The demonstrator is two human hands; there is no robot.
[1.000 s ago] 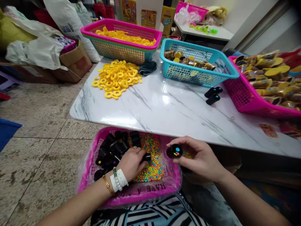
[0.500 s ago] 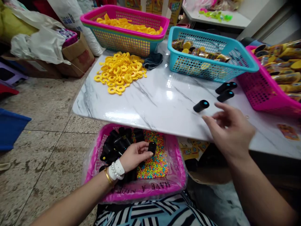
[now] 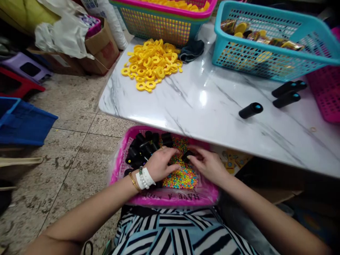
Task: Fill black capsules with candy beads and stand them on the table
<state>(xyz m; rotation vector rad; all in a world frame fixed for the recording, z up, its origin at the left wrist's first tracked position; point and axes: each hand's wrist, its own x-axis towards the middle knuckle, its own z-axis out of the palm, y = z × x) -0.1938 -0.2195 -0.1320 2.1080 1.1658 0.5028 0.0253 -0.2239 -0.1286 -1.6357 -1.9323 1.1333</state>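
1. Desk (image 3: 183, 115): centre to right of frame.
2. Ring pile (image 3: 152, 65): on desk, upper centre, before stacked baskets (image 3: 162, 23), left of cloth (image 3: 191, 53).
3. Single basket (image 3: 236, 60): on desk, upper right; four cylinders (image 3: 250, 110) before it.
4. Tray (image 3: 186, 201): lower centre, before desk; more cylinders (image 3: 145, 147) at left, beads (image 3: 183, 179) at right.
5. Carton (image 3: 102, 44): on floor (image 3: 77, 95), upper left.
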